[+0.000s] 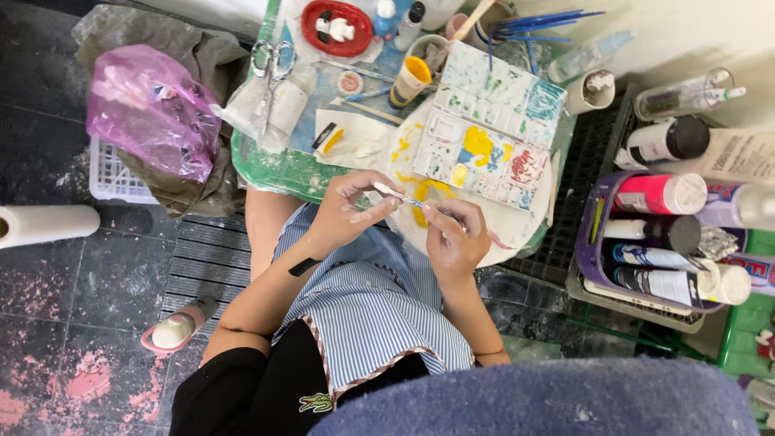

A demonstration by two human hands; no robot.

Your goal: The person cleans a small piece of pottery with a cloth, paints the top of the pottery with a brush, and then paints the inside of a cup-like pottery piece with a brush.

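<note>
My left hand (349, 211) pinches a thin white-handled brush (393, 192) by one end. My right hand (454, 236) closes its fingertips on the other end, where a bit of blue shows. Both hands hover over my lap in a striped apron, at the near edge of a round white board (533, 230) smeared with yellow. Just beyond them lies a white paint palette (487, 133) with many wells, holding yellow, red, blue and green paint.
A small green table (278, 168) carries scissors (273, 63), a red dish (337, 26), a yellow-capped tube (410, 81) and a cup of blue brushes (533, 23). A purple basket (588, 242) of paint bottles stands right. A pink bag (149, 109) and paper roll (44, 224) lie left.
</note>
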